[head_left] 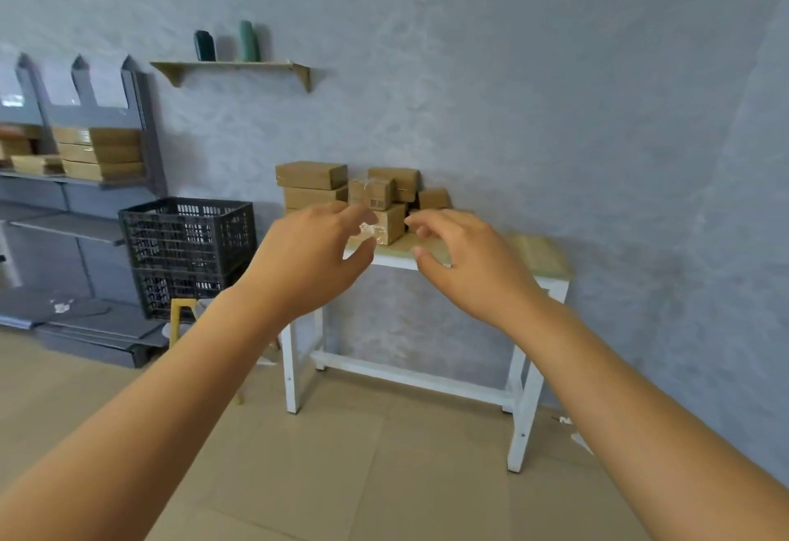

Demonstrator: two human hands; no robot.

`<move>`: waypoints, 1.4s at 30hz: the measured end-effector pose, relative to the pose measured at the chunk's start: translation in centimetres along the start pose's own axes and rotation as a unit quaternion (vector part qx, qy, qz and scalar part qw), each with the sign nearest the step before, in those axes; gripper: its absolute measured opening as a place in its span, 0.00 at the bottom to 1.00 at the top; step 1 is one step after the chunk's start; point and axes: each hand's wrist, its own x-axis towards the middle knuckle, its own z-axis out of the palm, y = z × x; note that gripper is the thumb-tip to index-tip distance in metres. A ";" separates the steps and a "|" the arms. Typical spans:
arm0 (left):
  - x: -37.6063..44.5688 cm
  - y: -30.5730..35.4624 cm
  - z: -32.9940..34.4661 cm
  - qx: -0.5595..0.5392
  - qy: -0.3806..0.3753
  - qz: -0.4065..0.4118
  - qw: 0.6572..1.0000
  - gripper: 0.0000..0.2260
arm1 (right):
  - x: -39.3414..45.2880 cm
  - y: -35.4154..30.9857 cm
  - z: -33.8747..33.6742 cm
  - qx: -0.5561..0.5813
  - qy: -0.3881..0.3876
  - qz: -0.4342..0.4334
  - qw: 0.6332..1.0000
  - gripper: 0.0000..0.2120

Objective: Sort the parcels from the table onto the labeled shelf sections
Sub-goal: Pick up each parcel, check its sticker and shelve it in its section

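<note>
Both arms stretched out toward the cardboard parcels (375, 194), which sit piled at the left end of the counter (542, 258). Left hand (307, 258) and right hand (474, 267) both have fingers loosely spread, holding nothing. Grey shelf (77, 181) off left already has parcels.

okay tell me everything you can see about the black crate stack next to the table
The black crate stack is two plastic crates, one set squarely on the other, with slotted lattice walls you can see through. The top crate is open at the top and no contents show. The stack stands upright on the floor, left of the white-legged table and right of the grey shelf unit. A yellow stool stands in front of its lower crate. Neither hand touches it.
</note>
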 end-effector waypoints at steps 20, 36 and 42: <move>17.8 -21.7 22.0 0.001 -0.097 -0.046 0.994 0.14 | 23.0 18.5 22.9 0.039 -0.083 0.040 0.995 0.16; 32.5 -37.6 33.2 0.095 -0.084 -0.130 0.983 0.15 | 46.1 27.3 38.0 0.118 -0.114 -0.048 0.985 0.16; 35.4 -46.7 36.7 0.087 -0.067 -0.128 0.986 0.14 | 53.7 27.2 44.4 0.113 -0.110 -0.038 0.987 0.16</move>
